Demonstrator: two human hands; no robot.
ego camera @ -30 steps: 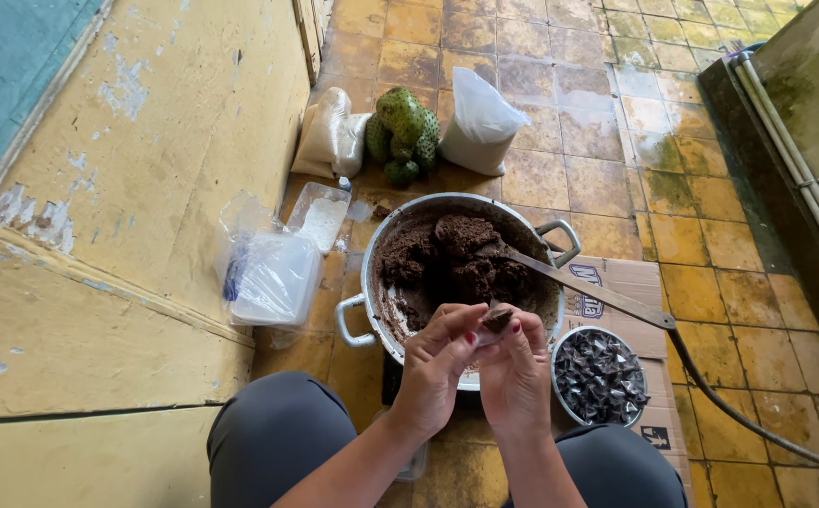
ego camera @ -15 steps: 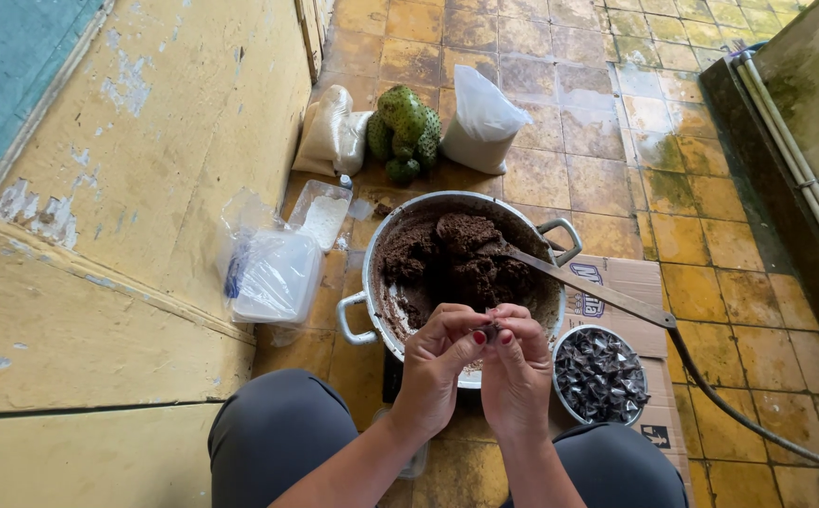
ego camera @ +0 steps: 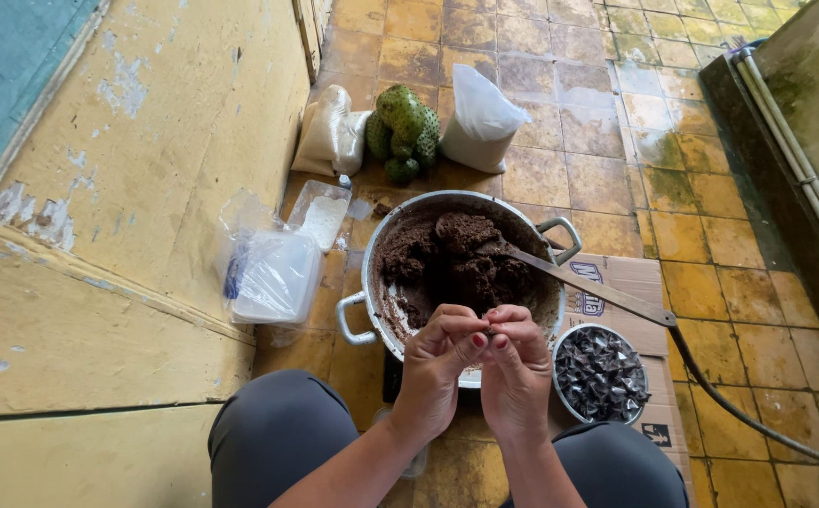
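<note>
A big metal pot (ego camera: 360,320) sits on the tiled floor in front of my knees, filled with a dark brown paste (ego camera: 452,256). A long wooden spoon (ego camera: 588,286) leans in it, handle to the right. Over the pot's near rim my left hand (ego camera: 442,362) and my right hand (ego camera: 515,362) meet fingertip to fingertip, pinching a small dark bit of the paste (ego camera: 489,331) between them. Just right of my right hand stands a small metal bowl (ego camera: 562,384) full of dark folded wrapper pieces (ego camera: 602,373).
Flattened cardboard (ego camera: 630,275) lies under the pot and bowl. Clear plastic containers and bags (ego camera: 273,268) rest by the yellow wall. Two white filled bags (ego camera: 480,122) and green bumpy fruit (ego camera: 402,127) stand behind the pot. A dark hose (ego camera: 757,423) runs right.
My fingers have closed tighter around the small bit of paste and shifted slightly. Pot, spoon and bowl have not moved.
</note>
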